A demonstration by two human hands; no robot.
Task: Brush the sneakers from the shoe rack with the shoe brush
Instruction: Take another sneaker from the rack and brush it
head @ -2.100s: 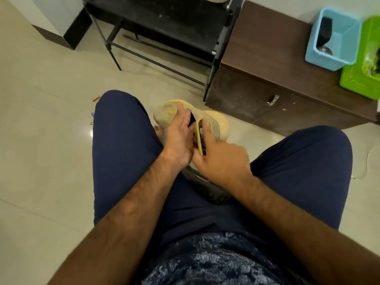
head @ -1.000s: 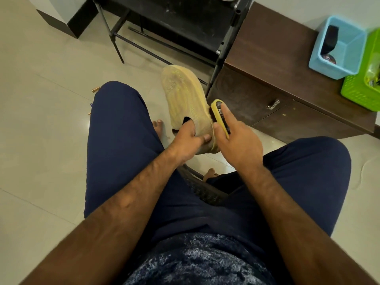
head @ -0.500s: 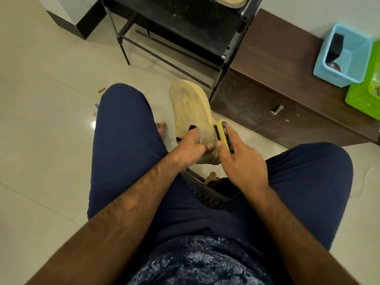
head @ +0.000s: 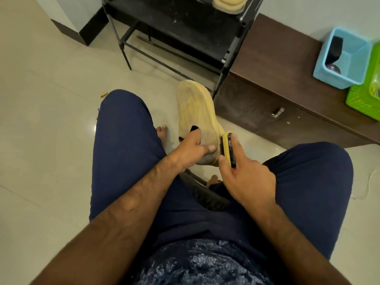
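My left hand (head: 189,149) grips sneaker (head: 195,108); right hand (head: 246,182) holds shoe brush (head: 227,147) on its 3 o'clock edge; open floor (head: 51,99) at 9.

Floor (head: 41,140): pale glossy tiles, thin joints, glare spot (head: 95,128) left.
Wall (head: 78,11): pale, dark skirting (head: 82,36) far left.
Rack (head: 185,27): black metal, far centre, just beside the cabinet.
Cabinet (head: 277,64): low, dark brown, right; metal handle (head: 277,112) on its front.
Baskets: blue (head: 329,77) and green (head: 362,99), side by side on the cabinet, far right.

Soft, even indoor light, a small glare spot on the floor tiles (head: 93,128), and wide-angle bending at the edges.
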